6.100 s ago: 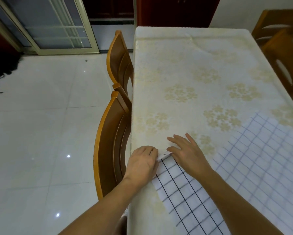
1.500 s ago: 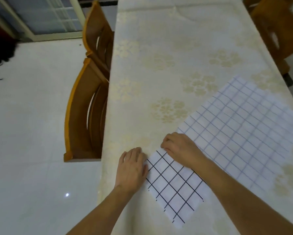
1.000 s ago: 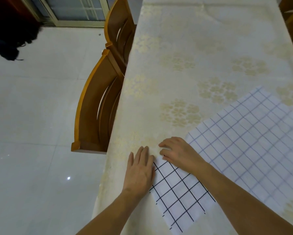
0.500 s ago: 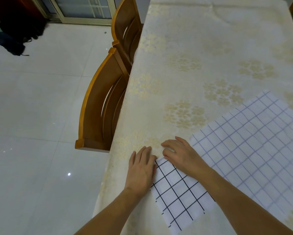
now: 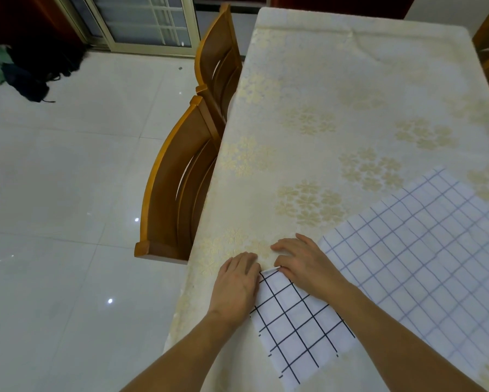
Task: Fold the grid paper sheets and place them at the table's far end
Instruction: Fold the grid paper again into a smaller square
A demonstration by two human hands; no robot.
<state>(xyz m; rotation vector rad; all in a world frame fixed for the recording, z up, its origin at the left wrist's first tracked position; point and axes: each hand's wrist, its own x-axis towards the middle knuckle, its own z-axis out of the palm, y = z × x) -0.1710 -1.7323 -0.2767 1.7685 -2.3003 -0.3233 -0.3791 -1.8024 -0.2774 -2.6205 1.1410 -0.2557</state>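
Your grid paper sheet (image 5: 424, 256) lies flat at the near right of the counter (image 5: 336, 89), turned at a slant, with its near-left part folded over so the bold black-lined side (image 5: 300, 321) faces up. The crease runs from the folded corner back toward you and to the right, under your right forearm.

That corner sits right between your two hands. Your left hand (image 5: 237, 281) lies flat, fingers straight and together, pressing the paper's left edge onto the counter; as a grip it is open and holds nothing. Your right hand (image 5: 305, 264) rests on the corner with fingers bent, and they look to be pinching the lifted tip, though I cannot tell for sure. The right hand is the nearer one to the crease, so I judge it best placed to run along it, away from the corner.

Against half a second ago, both hands stay almost where they were; the view has tipped up, so the far end of the counter now shows.

Two wooden chairs (image 5: 178, 193) stand along the left side.
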